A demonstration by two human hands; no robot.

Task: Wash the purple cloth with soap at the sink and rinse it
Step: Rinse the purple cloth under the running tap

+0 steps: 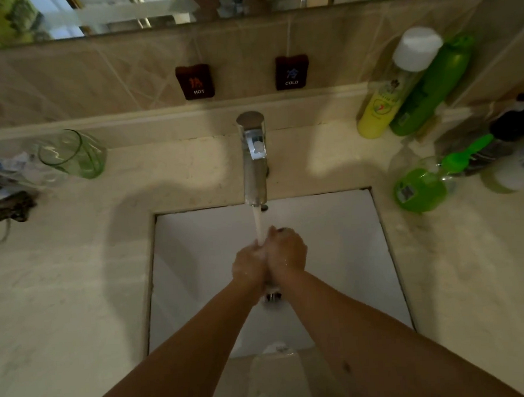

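Note:
My left hand (248, 267) and my right hand (288, 253) are pressed together over the white sink basin (342, 254), right under the water stream (258, 225) from the chrome faucet (254, 162). Both hands are wet and foamy, with fingers curled inward. Only a small dark bit of the purple cloth (283, 229) peeks out at the top of my right hand; the rest is hidden between the palms. Water runs down to the drain (273, 296) just below my wrists.
A green glass (73, 155) and some clutter sit on the counter at the left. Yellow and green bottles (401, 100) stand at the back right, with a green soap dispenser (421, 187) nearer the basin. HOT and COLD signs (290, 72) hang on the tiled wall.

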